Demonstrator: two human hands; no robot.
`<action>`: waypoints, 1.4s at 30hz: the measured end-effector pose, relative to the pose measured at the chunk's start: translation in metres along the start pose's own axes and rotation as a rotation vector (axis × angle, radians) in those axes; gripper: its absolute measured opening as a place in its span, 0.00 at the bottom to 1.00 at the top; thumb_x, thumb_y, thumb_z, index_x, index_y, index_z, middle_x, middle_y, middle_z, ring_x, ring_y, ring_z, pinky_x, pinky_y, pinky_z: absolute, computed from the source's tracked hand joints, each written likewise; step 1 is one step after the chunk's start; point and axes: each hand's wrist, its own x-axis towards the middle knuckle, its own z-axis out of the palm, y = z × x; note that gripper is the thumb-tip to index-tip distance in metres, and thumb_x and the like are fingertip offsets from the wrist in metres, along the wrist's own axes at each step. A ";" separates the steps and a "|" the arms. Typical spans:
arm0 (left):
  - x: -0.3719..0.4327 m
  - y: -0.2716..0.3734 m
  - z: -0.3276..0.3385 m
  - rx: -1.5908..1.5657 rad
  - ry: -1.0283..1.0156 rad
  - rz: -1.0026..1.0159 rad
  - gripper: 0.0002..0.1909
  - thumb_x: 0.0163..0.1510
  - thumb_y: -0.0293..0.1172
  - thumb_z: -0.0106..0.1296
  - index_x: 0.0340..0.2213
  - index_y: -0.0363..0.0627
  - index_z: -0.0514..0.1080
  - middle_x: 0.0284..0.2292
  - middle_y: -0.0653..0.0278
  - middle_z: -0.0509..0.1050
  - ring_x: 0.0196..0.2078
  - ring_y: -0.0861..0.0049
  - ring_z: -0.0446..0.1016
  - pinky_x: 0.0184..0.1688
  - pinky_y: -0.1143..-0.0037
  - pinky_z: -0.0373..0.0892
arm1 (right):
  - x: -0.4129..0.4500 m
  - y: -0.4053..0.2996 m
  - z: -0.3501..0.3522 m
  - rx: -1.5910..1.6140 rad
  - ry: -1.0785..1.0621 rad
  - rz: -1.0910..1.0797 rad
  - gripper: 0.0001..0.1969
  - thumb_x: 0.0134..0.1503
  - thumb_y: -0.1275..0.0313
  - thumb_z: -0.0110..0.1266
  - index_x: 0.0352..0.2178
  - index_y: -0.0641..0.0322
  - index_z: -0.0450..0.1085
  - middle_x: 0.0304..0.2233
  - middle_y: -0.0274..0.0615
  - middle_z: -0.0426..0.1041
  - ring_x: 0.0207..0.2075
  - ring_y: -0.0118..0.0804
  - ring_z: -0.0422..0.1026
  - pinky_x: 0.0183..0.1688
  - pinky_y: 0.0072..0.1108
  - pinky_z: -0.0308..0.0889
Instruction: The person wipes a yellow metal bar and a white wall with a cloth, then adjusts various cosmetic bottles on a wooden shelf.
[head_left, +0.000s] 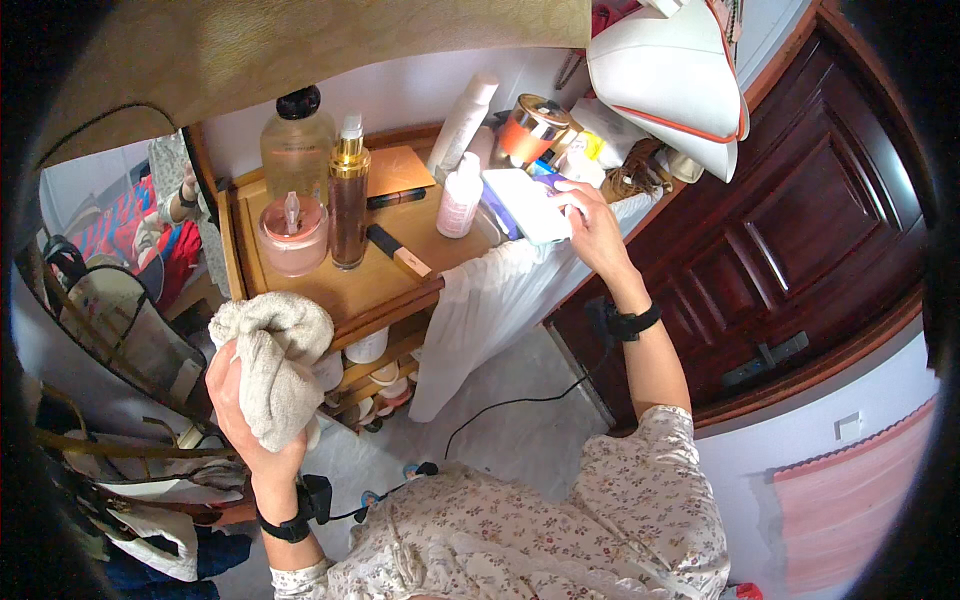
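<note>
A crumpled beige cloth is bunched in my left hand, in front of the left corner of a wooden shelf top. My right hand grips the near edge of a flat white box at the shelf's right part. Just left of the box stands a small white bottle. Farther left are a brown pump bottle, a pink jar and a large clear bottle with a black cap. A black-capped cosmetic tube lies near the front edge.
White fabric hangs over the shelf's front. A tall white bottle and an orange-and-gold container stand behind. A white bag hangs at upper right, near a dark wooden door. A mirror is at left; a black cable trails below.
</note>
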 end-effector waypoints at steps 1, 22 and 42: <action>0.000 0.000 0.000 -0.013 0.003 0.004 0.32 0.37 0.27 0.59 0.48 0.43 0.64 0.48 0.50 0.65 0.51 0.54 0.66 0.54 0.62 0.60 | 0.001 0.002 0.001 0.003 -0.022 0.007 0.11 0.53 0.80 0.42 0.36 0.67 0.70 0.46 0.47 0.68 0.49 0.47 0.66 0.53 0.29 0.60; -0.003 0.003 0.005 0.020 0.008 -0.035 0.28 0.45 0.29 0.56 0.49 0.38 0.64 0.50 0.52 0.64 0.54 0.60 0.62 0.58 0.67 0.54 | 0.001 0.009 0.003 0.119 0.022 0.059 0.11 0.57 0.72 0.45 0.34 0.71 0.69 0.43 0.51 0.69 0.48 0.49 0.65 0.52 0.31 0.59; -0.001 0.008 0.009 -0.007 0.047 -0.095 0.25 0.43 0.31 0.55 0.45 0.38 0.67 0.46 0.51 0.67 0.52 0.56 0.63 0.56 0.65 0.57 | -0.037 -0.014 -0.021 -0.001 0.102 -0.115 0.05 0.49 0.79 0.47 0.29 0.65 0.68 0.46 0.51 0.68 0.53 0.53 0.63 0.55 0.34 0.58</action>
